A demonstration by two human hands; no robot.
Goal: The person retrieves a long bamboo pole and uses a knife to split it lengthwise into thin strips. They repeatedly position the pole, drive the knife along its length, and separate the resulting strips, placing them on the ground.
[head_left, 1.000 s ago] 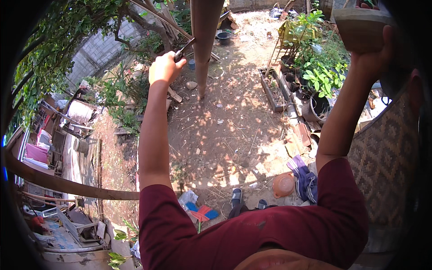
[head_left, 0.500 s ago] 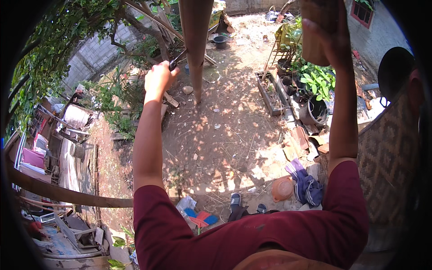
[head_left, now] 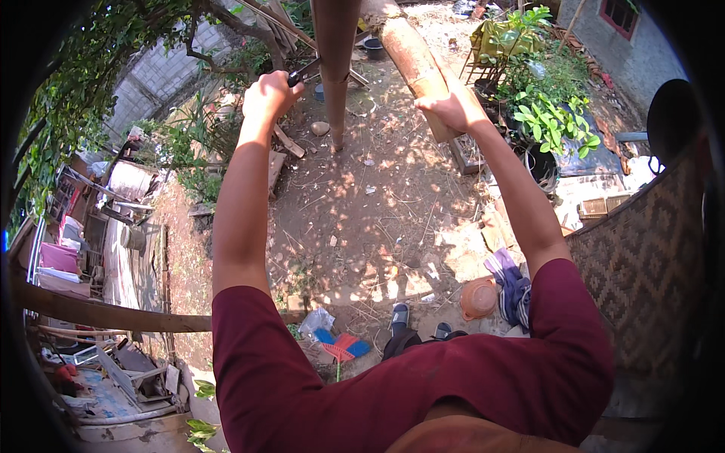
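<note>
So the main thing here is a thick log point(head_left: 414, 64), just right of the upright pole point(head_left: 333, 53). Its long axis runs on a slant: the far end is up close beside the pole's upper part, and the near end angles down and away to the pole's right. Can't tell if the far end touches the pole. The log is roundish and pale tan, with a rough, blotchy surface and a blunt near end.

Right hand point(head_left: 451, 108) is wrapped around the log near that blunt end. Left hand point(head_left: 272, 98), on the pole's left, has its fingers curled tight around the black handle of a bladed tool point(head_left: 294, 78). The tool points up and right, with its tip at the pole's left side; I can't make out whether it's actually in the wood.

The pole is smooth, brown and round, and looks narrower toward its foot. A rounded pale stone point(head_left: 320, 128) sits just left of that foot on dry, littered soil point(head_left: 362, 226). Well right of the pole there's a woven panel point(head_left: 642, 264) with a diamond pattern.
</note>
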